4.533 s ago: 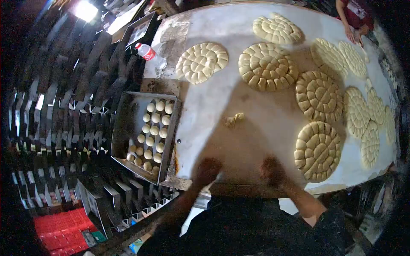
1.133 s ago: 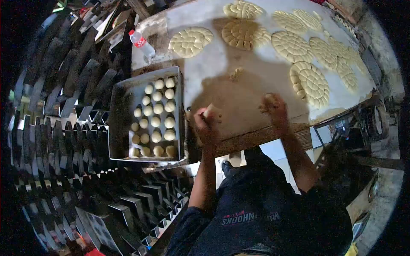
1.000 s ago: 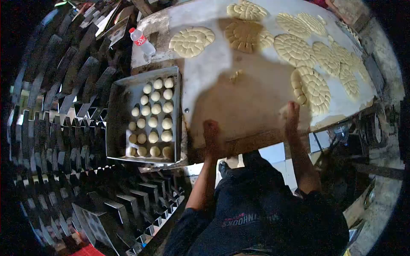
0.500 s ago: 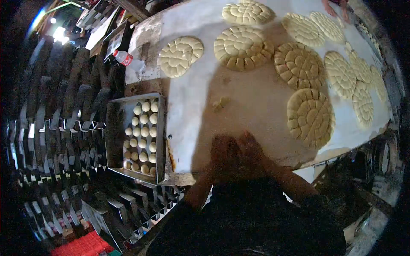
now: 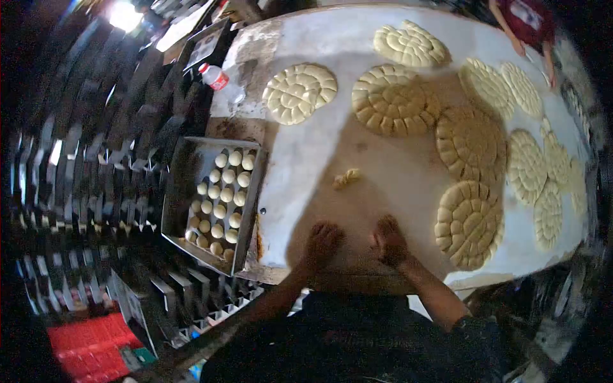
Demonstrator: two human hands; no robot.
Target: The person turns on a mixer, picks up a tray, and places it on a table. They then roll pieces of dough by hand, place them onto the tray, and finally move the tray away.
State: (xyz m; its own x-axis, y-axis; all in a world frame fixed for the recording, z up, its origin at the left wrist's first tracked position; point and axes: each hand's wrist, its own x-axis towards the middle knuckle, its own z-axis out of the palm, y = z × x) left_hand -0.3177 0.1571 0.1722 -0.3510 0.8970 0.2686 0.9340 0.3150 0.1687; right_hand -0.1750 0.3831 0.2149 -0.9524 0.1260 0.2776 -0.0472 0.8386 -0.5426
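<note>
My left hand (image 5: pixel 325 240) and right hand (image 5: pixel 391 241) low over smooth table (image 5: pixel 281 191), fingers curled-ish, can't tell if gripping. Lumpy dough scrap (image 5: pixel 348 178) just beyond both. Round balls (image 5: pixel 219 212) in metal tray (image 5: pixel 196 163) leftward, puffy segmented disc (image 5: pixel 468 223) rightward.

- Your tray (image 5: pixel 248 207): metal, dull sheen
- Your tabletop (image 5: pixel 281 198): smooth; far-left corner worn rough
- Your bottle (image 5: pixel 220 83): clear, glossy plastic
- Your dough balls (image 5: pixel 219 211): smooth, matt
- Your shirt (image 5: pixel 389 338): matt cloth
</note>
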